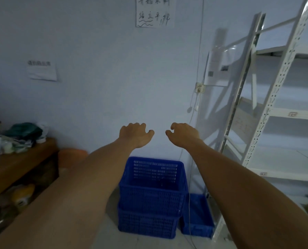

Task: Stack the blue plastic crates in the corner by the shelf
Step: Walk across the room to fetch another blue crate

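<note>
— While both arms reach out in front, where do the hands sit?

— Up against the pale wall (99,72). The left hand (136,134) and the right hand (183,134) hang side by side, palms down, thumbs pointing at each other with a gap between them.

— Gripping anything?

— No. Fingers on both are loosely curled and parted, released, with nothing in them.

— And the blue crates?

— Well below the fingers, on the floor (113,238) against the wall. The upper crate (152,186) sits on the lower crate (146,225), its open top facing up. Neither hand touches them; the fingertips are well apart from the upper rim.

— Anything beside the stack?

— A third blue crate (197,218), lower, stands just to the right, between the stack and the white metal shelf (278,112). A thin cord (190,177) hangs down the wall from a socket (199,87) and passes in front of that crate.

— What is on the left?

— A wooden table (20,164) with clutter on top, and something orange (71,157) beside it, too blurred to name. Two paper notices (155,11) are stuck to the wall.
</note>
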